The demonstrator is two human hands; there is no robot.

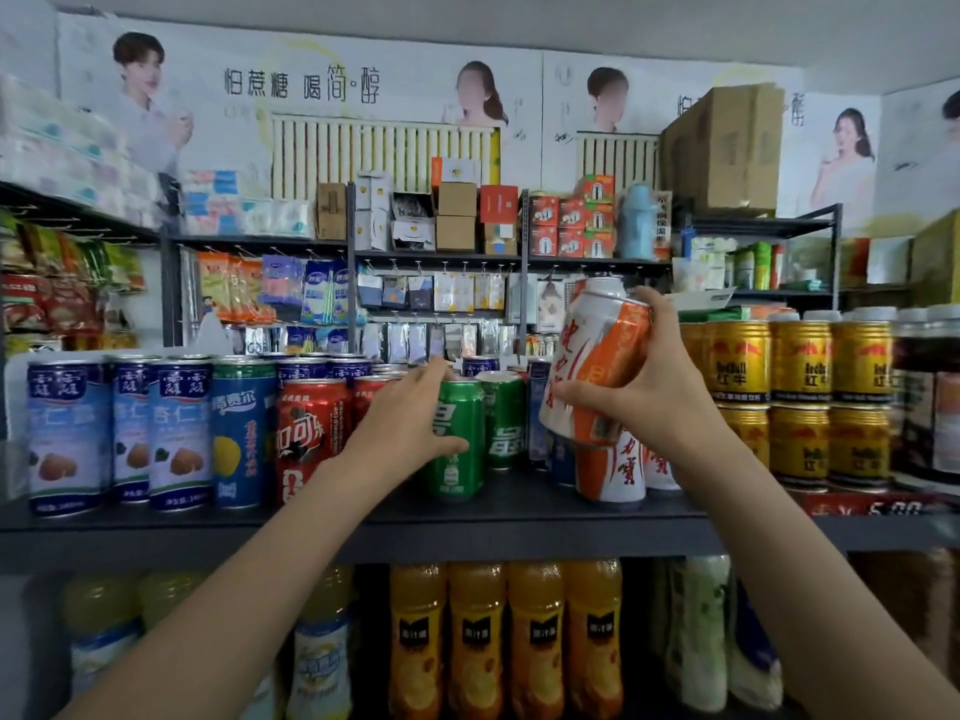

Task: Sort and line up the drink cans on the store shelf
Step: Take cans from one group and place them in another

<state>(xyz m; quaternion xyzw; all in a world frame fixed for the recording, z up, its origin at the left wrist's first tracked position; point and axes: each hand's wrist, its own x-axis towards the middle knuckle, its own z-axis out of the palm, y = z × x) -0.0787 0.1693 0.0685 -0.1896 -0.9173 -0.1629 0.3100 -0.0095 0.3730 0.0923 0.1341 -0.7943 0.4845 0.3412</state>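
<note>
Orange-and-white can (592,366) is up in the air right of centre, tilted with its top leaning away, and the right hand (649,387) has its fingers and thumb curled around the body of it. Just below it, two more cans of the same orange-and-white brand (610,470) stand on the dark shelf (519,517), so my guess is the held one belongs with them, stacked or slotted beside. The left hand (410,413) is around mid-frame with thumb and fingers wrapped on the front green can (457,439), which stands upright on the shelf with a second green can (503,423) just beside it on the right. As for progress, it looks partly done to me. The left side of the frame is pretty tidy: the blue-and-white almond drink cans (119,428) are in a row, then one blue lemon can (241,433), then the red cola cans (306,433). The far right is also neat, with the gold Red Bull cans (800,402) stacked two high in straight columns. The messy bit is the middle, where green, dark blue and orange cans sit bunched at uneven depths and the front green one sticks out ahead of the rest. Still left, I'd say: place the held can, then square up the green ones with the front edge.
</note>
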